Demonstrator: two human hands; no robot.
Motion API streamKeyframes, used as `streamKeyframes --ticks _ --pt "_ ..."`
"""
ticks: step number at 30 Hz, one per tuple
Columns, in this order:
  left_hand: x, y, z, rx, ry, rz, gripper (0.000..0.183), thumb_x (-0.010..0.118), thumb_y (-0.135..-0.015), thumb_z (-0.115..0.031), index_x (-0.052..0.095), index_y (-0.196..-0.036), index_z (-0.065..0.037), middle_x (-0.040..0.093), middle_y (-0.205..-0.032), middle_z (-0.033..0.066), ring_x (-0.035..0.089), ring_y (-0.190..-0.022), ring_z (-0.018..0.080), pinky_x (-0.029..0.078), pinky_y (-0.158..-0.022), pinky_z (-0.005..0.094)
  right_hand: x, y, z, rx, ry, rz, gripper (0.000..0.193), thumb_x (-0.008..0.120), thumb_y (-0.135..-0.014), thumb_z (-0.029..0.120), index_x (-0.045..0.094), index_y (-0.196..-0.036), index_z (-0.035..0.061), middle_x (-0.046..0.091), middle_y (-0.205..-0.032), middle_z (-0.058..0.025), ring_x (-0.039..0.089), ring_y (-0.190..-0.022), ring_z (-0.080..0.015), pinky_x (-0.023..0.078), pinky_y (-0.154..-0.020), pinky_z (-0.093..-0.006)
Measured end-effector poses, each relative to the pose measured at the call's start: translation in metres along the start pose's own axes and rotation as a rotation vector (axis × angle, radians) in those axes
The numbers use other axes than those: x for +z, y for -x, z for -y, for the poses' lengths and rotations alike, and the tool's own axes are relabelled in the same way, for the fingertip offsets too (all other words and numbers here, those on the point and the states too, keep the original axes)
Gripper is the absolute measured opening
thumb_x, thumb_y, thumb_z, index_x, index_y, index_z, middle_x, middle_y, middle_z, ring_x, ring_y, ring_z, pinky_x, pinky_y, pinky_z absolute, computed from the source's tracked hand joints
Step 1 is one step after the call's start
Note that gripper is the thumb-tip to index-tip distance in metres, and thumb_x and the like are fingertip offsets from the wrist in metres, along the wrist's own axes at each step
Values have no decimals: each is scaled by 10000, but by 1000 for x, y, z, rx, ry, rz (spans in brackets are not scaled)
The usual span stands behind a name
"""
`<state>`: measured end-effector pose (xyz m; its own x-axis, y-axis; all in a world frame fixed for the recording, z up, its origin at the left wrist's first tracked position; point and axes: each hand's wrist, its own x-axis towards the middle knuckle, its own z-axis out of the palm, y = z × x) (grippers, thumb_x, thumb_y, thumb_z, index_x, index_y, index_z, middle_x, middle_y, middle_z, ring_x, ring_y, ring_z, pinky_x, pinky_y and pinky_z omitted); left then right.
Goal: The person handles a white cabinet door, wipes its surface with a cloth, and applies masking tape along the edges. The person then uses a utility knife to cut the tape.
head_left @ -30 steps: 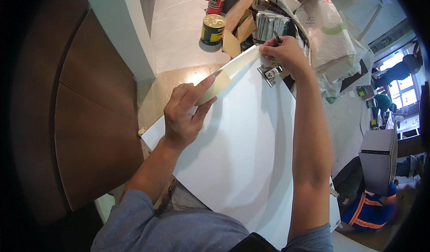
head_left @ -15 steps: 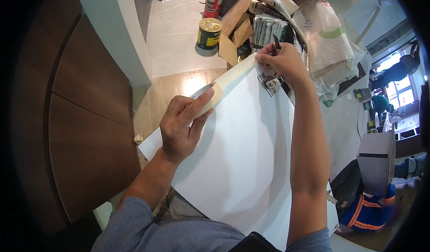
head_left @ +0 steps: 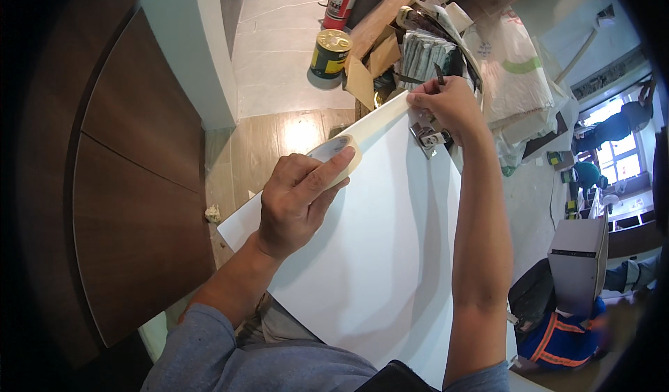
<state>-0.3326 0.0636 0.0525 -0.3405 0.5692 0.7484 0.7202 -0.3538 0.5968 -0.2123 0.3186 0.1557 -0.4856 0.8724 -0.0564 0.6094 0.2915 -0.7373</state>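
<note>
A large white panel (head_left: 348,266) lies slantwise in front of me. My left hand (head_left: 296,200) grips a roll of cream masking tape (head_left: 354,156) over the panel's far-left edge. From the roll a strip of tape (head_left: 382,117) runs along that edge to the far corner. There my right hand (head_left: 449,110) pinches the strip's end between thumb and fingers. A thin dark blade-like tool (head_left: 439,73) sticks up from the same hand; its lower part is hidden. Just under my right hand, a metal hinge (head_left: 426,140) sits on the panel.
Brown cabinet doors (head_left: 132,176) stand at left beside a pale post (head_left: 188,50). Beyond the panel are a green-and-yellow can (head_left: 330,54), a red fire extinguisher (head_left: 342,2), cardboard and bundled papers (head_left: 426,54). At right are a white bag (head_left: 516,71), a box (head_left: 578,259) and a blue-orange bag (head_left: 564,340).
My left hand and the tape roll have shifted slightly right along the panel's edge. My right hand keeps its pinch near the corner. The whole view has turned a little.
</note>
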Motion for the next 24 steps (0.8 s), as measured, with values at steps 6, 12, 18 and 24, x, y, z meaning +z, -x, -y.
streamKeyframes --ticks 6,12,18,24 --pt "1 -2 0 -1 -5 -6 563 809 -840 50 699 -1371 -102 588 -858 28 561 -744 141 487 -650 279 0 -1 6 14 75 -22 141 823 -757 66 715 -805 -11 714 -757 -89 679 -667 -151 537 -626 -296" --pt "3 -3 -1 -2 6 -9 572 807 -843 46 690 -1383 -101 602 -872 32 566 -754 146 492 -652 281 1 -4 4 20 123 -19 146 840 -758 82 750 -831 -6 732 -776 -76 670 -682 -145 530 -651 -302" --pt "3 -4 0 -8 -4 3 569 806 -846 45 690 -1383 -105 613 -880 36 576 -773 153 507 -672 280 2 -7 7 12 161 -45 126 814 -726 71 734 -791 -3 730 -744 -106 698 -668 -176 550 -636 -320" --pt "2 -4 -1 -48 -5 6 604 827 -814 5 695 -1381 -156 645 -911 12 595 -822 188 524 -760 325 2 -7 11 49 211 -45 180 862 -733 134 771 -819 5 741 -770 -81 673 -681 -150 529 -651 -320"
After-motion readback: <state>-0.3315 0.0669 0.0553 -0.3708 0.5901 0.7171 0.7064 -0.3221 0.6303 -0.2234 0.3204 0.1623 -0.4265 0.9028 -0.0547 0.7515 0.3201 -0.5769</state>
